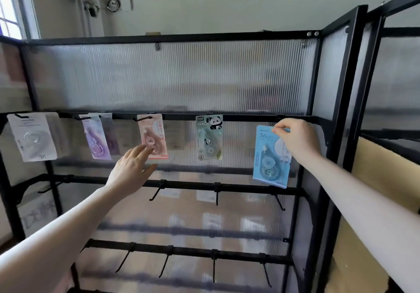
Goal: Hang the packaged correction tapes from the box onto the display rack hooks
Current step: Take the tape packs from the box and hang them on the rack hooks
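The blue pack (270, 156) could be slipping and falling. The right hand (295, 138) is pinching only its top corner, up by the top bar (250, 118) of the rack (345, 88). I cannot tell if a hook is going through the pack's hole, because the fingers are covering that spot. If the hand is letting go before the hook is in, the pack is dropping to the floor. If the hand is pushing too hard, the thin card could be bending or the hole could be tearing.

The left hand (130, 170) is reaching toward the pink pack (153, 137). Its fingers are straight and loose, holding nothing, and the tips are touching or almost touching the pack's bottom. A bump there could be swinging the pink pack off its hook.

The blue pack is a flat card with a clear bubble and a tape roller inside. It is showing the number 36 near the top. It is hanging a little tilted, at the right end of the top row.

Four more packs are hanging on that row: a white pack (31, 137), a purple pack (95, 137), the pink one and a panda pack (209, 137). The hooks (216, 194) on the lower bars are bare. The box is not in view.
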`<state>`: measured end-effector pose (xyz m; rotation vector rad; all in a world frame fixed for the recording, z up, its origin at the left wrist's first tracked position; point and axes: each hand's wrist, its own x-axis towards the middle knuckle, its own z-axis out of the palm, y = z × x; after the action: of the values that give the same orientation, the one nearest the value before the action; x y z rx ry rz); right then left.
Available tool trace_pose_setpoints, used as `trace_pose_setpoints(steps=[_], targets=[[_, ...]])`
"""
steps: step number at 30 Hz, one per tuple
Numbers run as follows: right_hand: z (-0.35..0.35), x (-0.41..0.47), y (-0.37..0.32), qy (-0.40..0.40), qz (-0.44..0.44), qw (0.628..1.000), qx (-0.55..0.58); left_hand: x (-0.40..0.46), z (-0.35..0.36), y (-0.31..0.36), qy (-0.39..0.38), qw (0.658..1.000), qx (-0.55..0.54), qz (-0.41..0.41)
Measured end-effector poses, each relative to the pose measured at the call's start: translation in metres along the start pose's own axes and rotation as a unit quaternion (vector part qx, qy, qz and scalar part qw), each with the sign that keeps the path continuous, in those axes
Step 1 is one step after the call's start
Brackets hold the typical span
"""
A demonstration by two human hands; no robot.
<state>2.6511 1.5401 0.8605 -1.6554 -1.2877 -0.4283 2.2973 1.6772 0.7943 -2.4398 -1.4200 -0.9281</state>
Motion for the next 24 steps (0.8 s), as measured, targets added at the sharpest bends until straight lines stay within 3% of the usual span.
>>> trace_pose_setpoints(steps=[13, 24], targets=[[-0.003, 0.037, 0.026, 0.049, -0.027, 0.998, 0.008, -0.003, 0.013, 0.007, -0.006, 1.000, 0.012, -0.023], [-0.007, 0.046, 0.041, 0.028, -0.032, 0.999, -0.006, -0.004, 0.012, 0.015, -0.002, 0.999, 0.020, -0.034]])
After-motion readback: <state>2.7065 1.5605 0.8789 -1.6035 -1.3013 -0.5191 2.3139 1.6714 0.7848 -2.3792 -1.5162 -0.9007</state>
